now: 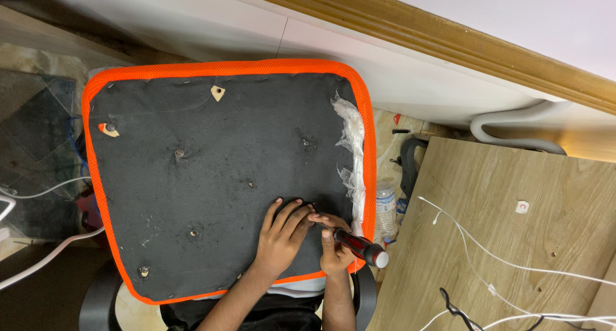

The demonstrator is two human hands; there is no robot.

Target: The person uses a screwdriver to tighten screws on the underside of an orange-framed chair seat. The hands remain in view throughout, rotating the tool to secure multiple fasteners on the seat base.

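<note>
An upturned chair seat (pixel 212 177) fills the middle of the head view: a dark grey underside with an orange mesh border and several screw holes. My left hand (pixel 282 235) lies flat on the grey fabric near its lower right part, fingers spread. Beside it, my right hand (pixel 335 249) grips a screwdriver (pixel 360 246) with a red and black handle and a white end. Its tip points at the fabric by my left fingertips. Torn clear plastic wrap (pixel 350 145) clings along the seat's right edge.
A wooden board (pixel 513 241) with white cables (pixel 487 254) lies to the right. A plastic bottle (pixel 385 209) stands between seat and board. A grey corrugated hose (pixel 513 129) runs under the wooden wall trim. White cables (pixel 38 254) cross the floor at the left.
</note>
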